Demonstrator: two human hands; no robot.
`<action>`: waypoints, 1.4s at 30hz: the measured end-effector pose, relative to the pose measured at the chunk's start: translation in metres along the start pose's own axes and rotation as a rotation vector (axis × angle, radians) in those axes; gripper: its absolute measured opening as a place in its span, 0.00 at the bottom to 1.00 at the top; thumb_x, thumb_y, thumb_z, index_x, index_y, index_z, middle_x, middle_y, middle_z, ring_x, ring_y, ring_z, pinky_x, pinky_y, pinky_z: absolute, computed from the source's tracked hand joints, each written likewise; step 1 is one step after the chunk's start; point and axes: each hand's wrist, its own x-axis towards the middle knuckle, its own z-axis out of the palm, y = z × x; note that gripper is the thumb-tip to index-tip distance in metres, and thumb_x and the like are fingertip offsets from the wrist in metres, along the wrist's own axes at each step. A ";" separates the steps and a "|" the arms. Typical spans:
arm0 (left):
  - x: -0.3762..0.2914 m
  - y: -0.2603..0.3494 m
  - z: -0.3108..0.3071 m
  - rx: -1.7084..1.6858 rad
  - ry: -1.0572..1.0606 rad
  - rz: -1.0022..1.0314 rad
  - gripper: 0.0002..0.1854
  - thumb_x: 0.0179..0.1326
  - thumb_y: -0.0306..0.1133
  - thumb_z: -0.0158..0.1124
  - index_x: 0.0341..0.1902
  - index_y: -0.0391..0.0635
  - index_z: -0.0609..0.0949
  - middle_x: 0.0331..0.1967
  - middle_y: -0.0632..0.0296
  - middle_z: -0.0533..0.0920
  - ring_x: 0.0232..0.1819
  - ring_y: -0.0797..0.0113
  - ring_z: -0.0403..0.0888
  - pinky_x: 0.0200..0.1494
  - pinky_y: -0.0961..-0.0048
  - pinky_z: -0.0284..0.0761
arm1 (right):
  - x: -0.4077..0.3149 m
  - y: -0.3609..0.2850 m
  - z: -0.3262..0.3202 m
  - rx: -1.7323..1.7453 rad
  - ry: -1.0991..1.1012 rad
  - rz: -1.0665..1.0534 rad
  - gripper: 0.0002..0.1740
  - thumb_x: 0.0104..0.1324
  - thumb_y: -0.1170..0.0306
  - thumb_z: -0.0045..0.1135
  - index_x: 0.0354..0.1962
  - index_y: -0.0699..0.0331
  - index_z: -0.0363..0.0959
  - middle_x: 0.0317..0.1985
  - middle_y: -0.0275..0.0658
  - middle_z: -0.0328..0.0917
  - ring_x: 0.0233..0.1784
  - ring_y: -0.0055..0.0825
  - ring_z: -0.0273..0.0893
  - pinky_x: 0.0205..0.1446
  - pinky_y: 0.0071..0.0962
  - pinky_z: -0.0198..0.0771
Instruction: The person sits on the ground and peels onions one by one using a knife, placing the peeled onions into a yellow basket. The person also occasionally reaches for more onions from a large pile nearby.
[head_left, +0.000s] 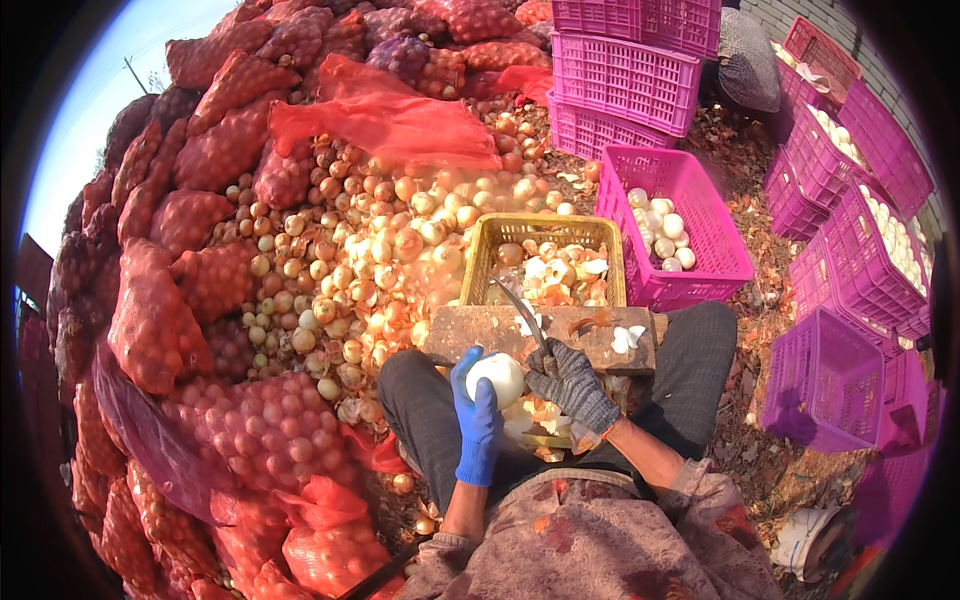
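My left hand (478, 420), in a blue glove, holds a peeled white onion (496, 380) over my lap. My right hand (571, 386), in a grey knitted glove, grips a knife (523, 311) by its handle, the curved blade pointing up and away over a wooden board (480, 330). White onion scraps (628, 339) and a brown piece of skin lie on the board. Just beyond it stands a yellow plastic crate (544, 219) with onion skins and onions. To its right, a magenta crate (697, 279) holds several peeled onions (664, 225).
A heap of unpeeled onions (375, 262) spreads ahead and left, backed by stacked red mesh sacks (154, 315). Magenta crates (626, 82) stand stacked ahead; more crates (825, 382), some holding peeled onions, line the right. Another person (750, 64) is partly visible behind the stack. A white bucket (806, 541) lies lower right.
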 end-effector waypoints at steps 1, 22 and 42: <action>0.000 0.002 0.000 -0.039 0.017 -0.003 0.34 0.62 0.54 0.62 0.62 0.42 0.68 0.57 0.57 0.71 0.56 0.64 0.73 0.57 0.66 0.73 | 0.000 -0.010 0.002 -0.050 -0.016 -0.002 0.13 0.56 0.74 0.67 0.35 0.62 0.70 0.27 0.27 0.70 0.30 0.16 0.68 0.36 0.21 0.69; -0.011 -0.013 -0.001 -0.525 0.013 -0.395 0.32 0.64 0.57 0.56 0.67 0.57 0.66 0.56 0.62 0.74 0.57 0.62 0.73 0.53 0.59 0.75 | -0.008 0.003 0.005 0.532 0.014 0.189 0.11 0.58 0.76 0.64 0.36 0.60 0.69 0.34 0.32 0.74 0.28 0.22 0.75 0.28 0.20 0.72; 0.003 -0.014 0.005 -1.055 0.167 -0.649 0.30 0.61 0.58 0.58 0.59 0.49 0.73 0.53 0.46 0.77 0.58 0.43 0.74 0.59 0.49 0.75 | -0.082 0.004 -0.058 0.023 0.079 0.140 0.10 0.62 0.78 0.60 0.40 0.65 0.70 0.31 0.31 0.73 0.33 0.19 0.73 0.39 0.21 0.74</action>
